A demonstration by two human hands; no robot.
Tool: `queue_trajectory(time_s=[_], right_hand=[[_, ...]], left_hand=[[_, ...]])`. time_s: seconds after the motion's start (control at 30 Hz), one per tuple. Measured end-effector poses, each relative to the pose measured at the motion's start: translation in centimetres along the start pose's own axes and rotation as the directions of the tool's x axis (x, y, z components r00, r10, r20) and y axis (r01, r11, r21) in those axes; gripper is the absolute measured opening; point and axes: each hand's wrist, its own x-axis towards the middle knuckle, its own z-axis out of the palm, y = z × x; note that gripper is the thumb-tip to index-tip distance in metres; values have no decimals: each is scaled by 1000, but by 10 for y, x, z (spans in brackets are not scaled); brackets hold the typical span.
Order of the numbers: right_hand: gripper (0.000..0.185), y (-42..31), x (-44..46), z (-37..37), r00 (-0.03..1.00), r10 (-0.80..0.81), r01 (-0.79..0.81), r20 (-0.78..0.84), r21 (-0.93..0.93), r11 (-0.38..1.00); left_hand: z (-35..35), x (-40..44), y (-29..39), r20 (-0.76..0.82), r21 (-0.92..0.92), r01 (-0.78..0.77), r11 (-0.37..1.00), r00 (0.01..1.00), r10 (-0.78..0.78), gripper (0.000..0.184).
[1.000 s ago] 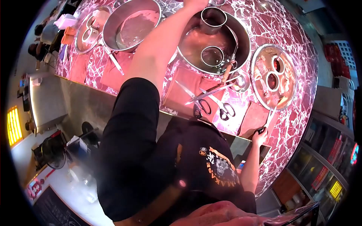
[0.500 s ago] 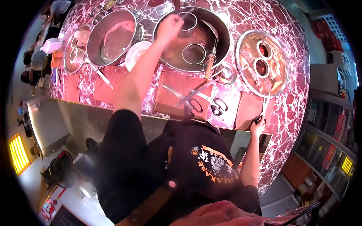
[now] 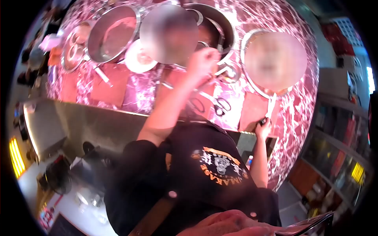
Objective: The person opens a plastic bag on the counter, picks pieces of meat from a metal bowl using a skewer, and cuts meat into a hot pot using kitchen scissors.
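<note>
My left hand (image 3: 204,65) is smeared by motion, its fingers closed at the near edge of the large round pot (image 3: 229,27); whatever it grips cannot be made out. Beyond it, a blurred patch hides part of the pot. Held by its black handle in my right hand (image 3: 264,129) is a pair of scissors (image 3: 271,105), blades pointing at the rim of the round tray (image 3: 248,80). The tray's contents are blurred out. Between my hands, scissors with black handles (image 3: 223,107) lie near a red cloth (image 3: 167,94). A ladle (image 3: 230,74) rests beside the pot.
A second large pot (image 3: 136,29) stands at the left, with a white bowl (image 3: 139,59) beside it. Farther left are an oval tray (image 3: 67,59) and a light-handled tool (image 3: 103,75). Another red cloth (image 3: 248,112) lies near my right hand. The marble-patterned table's front edge runs before me.
My left hand has come back from the far side of the pot to its near edge. My right hand still holds the scissors near the tray. The view has shifted.
</note>
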Motion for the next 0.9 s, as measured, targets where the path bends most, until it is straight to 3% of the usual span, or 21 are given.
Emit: queue_trajectory(time_s=[0.03, 0.07, 0.1, 0.13, 0.2, 0.23, 0.37, 0.4, 0.47, 0.53, 0.57, 0.6, 0.63, 0.7, 0.73, 0.77, 0.83, 0.9], right_hand=[[60, 7, -1, 5, 1000, -15, 14, -27, -34, 999], [60, 15, -2, 11, 998, -21, 19, -56, -44, 999], [61, 11, -3, 7, 1000, 1, -2, -30, -30, 1000], [60, 9, -5, 7, 998, 10, -9, -66, 16, 1000], [60, 5, -9, 8, 993, 74, -76, -88, -22, 997], [61, 3, -10, 8, 990, 102, -110, -98, -78, 991], [62, 1, -11, 6, 990, 121, -124, -76, -39, 991], [64, -2, -12, 5, 988, 132, -136, -76, -52, 989], [65, 5, -11, 10, 989, 112, -117, -95, -57, 991], [62, 6, -11, 11, 990, 84, -93, -116, -72, 993], [61, 13, -6, 17, 988, 29, -37, -154, -51, 998], [61, 17, -6, 20, 988, 2, -4, -153, -14, 1000], [60, 20, -7, 20, 988, -27, 30, -150, 18, 999], [61, 17, -7, 17, 994, 19, -17, -107, 15, 1000], [62, 18, -6, 16, 994, 27, -27, -103, 10, 1000], [62, 18, -7, 17, 994, 45, -44, -100, 5, 999], [63, 14, -10, 13, 995, 45, -46, -88, -10, 999], [63, 11, -10, 10, 994, 84, -85, -76, -6, 996]], left_hand=[[-9, 4, -19, 42, 175, 90, 980, 994, -99, 14], [-17, 0, -38, -63, 71, -73, 995, 995, 77, 13], [-32, 1, -40, -116, 1, -141, 990, 983, 140, 17], [-49, -3, -5, -57, 6, 191, 982, 980, -190, 23], [-67, -7, -10, -71, 59, 279, 958, 959, -275, 28], [-66, -8, -11, -95, -46, 258, 965, 960, -262, 30], [-31, -22, 6, 3, -168, 312, 935, 949, -317, 40], [-22, -24, 14, 51, -138, 349, 927, 937, -345, 46], [-6, -19, 10, 70, 75, 227, 971, 970, -232, 49], [2, -15, 17, 133, -25, 233, 972, 965, -227, 39], [2, -9, -4, 154, 50, 272, 961, 949, -276, 36], [-1, -12, 15, 79, 195, 249, 949, 960, -268, 36], [-3, -10, 5, 9, 378, 137, 916, 988, -152, 35], [-15, -15, 10, -114, 547, 97, 832, 993, -41, 34], [-31, -14, 10, -148, 481, 209, 851, 977, -157, 30], [-48, -14, -5, -195, 382, 168, 909, 976, -98, 26], [-84, -7, -10, -226, 333, 241, 912, 959, -171, 24], [-114, -1, -18, -247, 424, 204, 882, 963, -104, 24]])
